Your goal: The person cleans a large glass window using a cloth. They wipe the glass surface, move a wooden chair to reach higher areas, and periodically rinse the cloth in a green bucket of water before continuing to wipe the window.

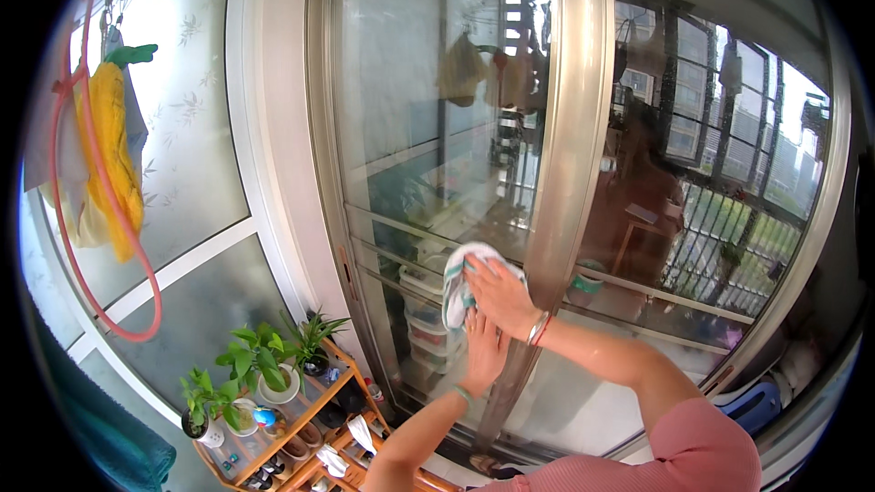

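1. The right hand [497, 296] presses a white and green cloth [458, 281] flat against the glass door [428, 128]. Its fingers are spread and laid over the cloth's right part, holding it to the pane rather than gripping around it.
2. The cloth sits on the pane just left of the door's pale upright frame [570, 128], roughly midway up the glass.
3. The left hand [483, 351] lies just below the right one, palm on the glass, fingers stretched out open and pointing up. Its fingertips touch or nearly touch the right hand's underside; it grips nothing.
4. A band shows on each wrist.
5. Below left, a wooden shelf rack [301, 419] carries potted green plants [260, 364] on its top level and small items lower down.
6. At the far left, a red hoop [91, 246] and a yellow garment [114, 155] hang against a frosted window panel [196, 155].
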Demonstrator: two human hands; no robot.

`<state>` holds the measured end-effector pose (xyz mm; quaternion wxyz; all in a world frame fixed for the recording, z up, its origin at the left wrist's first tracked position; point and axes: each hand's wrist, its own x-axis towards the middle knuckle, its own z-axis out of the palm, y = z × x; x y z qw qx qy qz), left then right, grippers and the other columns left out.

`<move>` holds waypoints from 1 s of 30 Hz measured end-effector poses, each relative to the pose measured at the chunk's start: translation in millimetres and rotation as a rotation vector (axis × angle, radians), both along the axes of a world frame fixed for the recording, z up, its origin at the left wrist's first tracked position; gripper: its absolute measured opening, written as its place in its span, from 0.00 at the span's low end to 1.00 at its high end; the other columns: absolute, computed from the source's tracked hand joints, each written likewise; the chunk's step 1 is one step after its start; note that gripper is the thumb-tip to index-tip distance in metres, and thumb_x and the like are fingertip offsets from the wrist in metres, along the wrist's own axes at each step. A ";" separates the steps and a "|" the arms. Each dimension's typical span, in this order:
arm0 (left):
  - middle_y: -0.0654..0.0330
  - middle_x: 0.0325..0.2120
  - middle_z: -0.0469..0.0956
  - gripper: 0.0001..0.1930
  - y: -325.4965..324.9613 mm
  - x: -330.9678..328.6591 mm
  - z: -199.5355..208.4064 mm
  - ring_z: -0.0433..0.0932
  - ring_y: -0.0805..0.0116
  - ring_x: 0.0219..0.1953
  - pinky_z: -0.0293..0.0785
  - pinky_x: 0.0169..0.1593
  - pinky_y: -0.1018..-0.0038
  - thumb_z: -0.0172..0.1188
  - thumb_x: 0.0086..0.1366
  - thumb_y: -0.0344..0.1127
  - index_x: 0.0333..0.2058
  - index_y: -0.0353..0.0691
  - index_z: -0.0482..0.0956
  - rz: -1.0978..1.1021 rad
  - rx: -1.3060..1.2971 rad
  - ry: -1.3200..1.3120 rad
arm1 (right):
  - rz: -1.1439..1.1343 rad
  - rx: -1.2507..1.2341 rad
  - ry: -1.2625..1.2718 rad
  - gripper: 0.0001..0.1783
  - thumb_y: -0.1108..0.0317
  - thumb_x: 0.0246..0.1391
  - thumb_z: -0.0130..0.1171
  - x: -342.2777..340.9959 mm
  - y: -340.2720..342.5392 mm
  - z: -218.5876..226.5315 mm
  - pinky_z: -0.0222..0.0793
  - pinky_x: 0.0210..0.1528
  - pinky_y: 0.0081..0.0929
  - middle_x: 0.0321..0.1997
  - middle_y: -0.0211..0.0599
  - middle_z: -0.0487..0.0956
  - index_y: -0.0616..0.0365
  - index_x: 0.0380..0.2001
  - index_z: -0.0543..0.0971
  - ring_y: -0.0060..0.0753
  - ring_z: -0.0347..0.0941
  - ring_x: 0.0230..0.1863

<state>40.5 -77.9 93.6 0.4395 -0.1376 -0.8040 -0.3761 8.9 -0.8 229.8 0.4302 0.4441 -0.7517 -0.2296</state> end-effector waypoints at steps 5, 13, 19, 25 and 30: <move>0.39 0.54 0.63 0.25 -8.8 -31.5 127.7 0.57 0.29 0.58 0.49 0.64 0.41 0.55 0.65 0.38 0.56 0.28 0.64 0.018 -0.106 0.239 | 0.037 -0.227 0.212 0.24 0.66 0.51 0.52 -23.3 -4.2 113.6 0.48 0.68 0.37 0.59 0.36 0.74 0.62 0.52 0.77 0.41 0.52 0.72; 0.43 0.44 0.68 0.15 -24.7 -68.1 412.6 0.65 0.40 0.48 0.63 0.53 0.52 0.54 0.60 0.34 0.44 0.31 0.72 0.152 -0.186 0.739 | 0.017 -0.471 0.634 0.20 0.68 0.52 0.50 -31.0 -14.5 366.4 0.58 0.62 0.38 0.55 0.42 0.75 0.65 0.46 0.77 0.45 0.62 0.65; 0.50 0.45 0.70 0.18 -18.8 -71.2 419.8 0.66 0.44 0.52 0.61 0.55 0.55 0.59 0.57 0.34 0.46 0.34 0.72 -0.021 -0.119 0.641 | 0.030 -0.560 0.554 0.18 0.68 0.50 0.52 -36.7 -13.7 382.8 0.59 0.59 0.40 0.49 0.41 0.77 0.63 0.43 0.80 0.47 0.62 0.64; 0.38 0.54 0.65 0.27 -13.4 -48.5 235.8 0.60 0.35 0.58 0.55 0.61 0.48 0.58 0.62 0.39 0.55 0.27 0.64 -0.031 -0.162 0.442 | 0.021 -0.401 0.385 0.21 0.67 0.49 0.52 -27.4 -2.4 214.5 0.57 0.55 0.41 0.51 0.38 0.74 0.63 0.47 0.77 0.45 0.56 0.68; 0.40 0.54 0.65 0.32 -3.3 -2.6 105.6 0.61 0.35 0.56 0.57 0.60 0.49 0.64 0.57 0.33 0.57 0.28 0.62 -0.116 -0.093 0.137 | 0.022 -0.089 0.044 0.20 0.65 0.51 0.53 1.1 11.5 80.5 0.55 0.60 0.41 0.52 0.36 0.76 0.62 0.45 0.80 0.46 0.59 0.65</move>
